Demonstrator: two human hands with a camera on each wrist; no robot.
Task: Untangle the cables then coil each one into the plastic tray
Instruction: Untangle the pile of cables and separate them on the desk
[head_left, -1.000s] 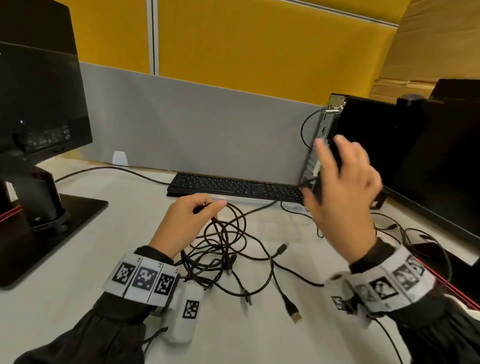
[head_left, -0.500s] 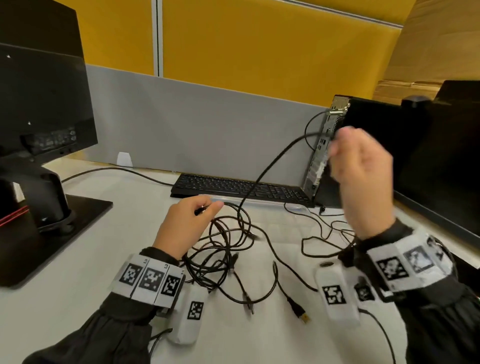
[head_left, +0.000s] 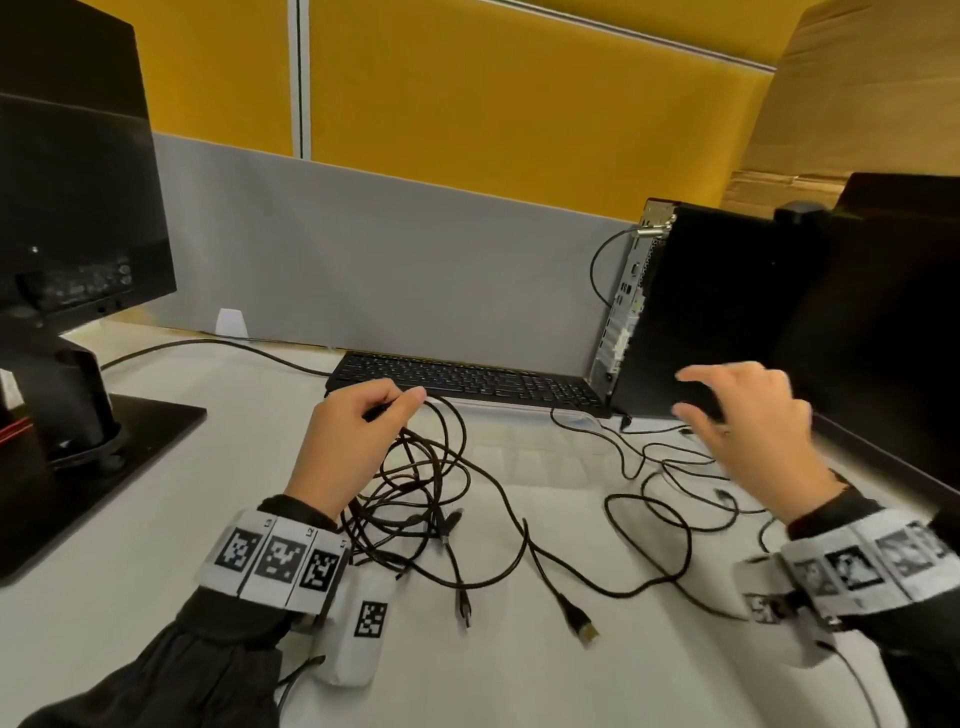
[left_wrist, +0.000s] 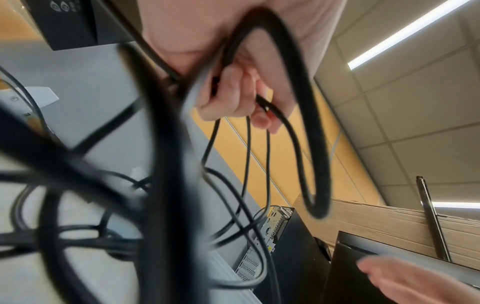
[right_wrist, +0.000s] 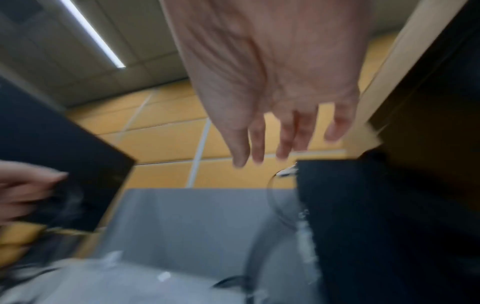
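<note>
Left hand (head_left: 343, 447) grip closed around several black strands, pinning the tangled cables (head_left: 415, 499) to the table (head_left: 130, 561), likely as an anchor for pulling. Right hand (head_left: 748, 441) grip slack, fingers spread, empty, hovering over a loose thin cable (head_left: 649, 514) beside the computer tower (head_left: 691, 312). Clear plastic tray (head_left: 576, 415) faint in front of the keyboard (head_left: 467, 379); nothing visibly coiled yet.

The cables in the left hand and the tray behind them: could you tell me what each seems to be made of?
Cables: matte black rubbery or plastic jacket, bending into soft loops; metal plugs.
Tray: apparently clear, glossy plastic, the desk showing through it; its edges are faint.
</note>
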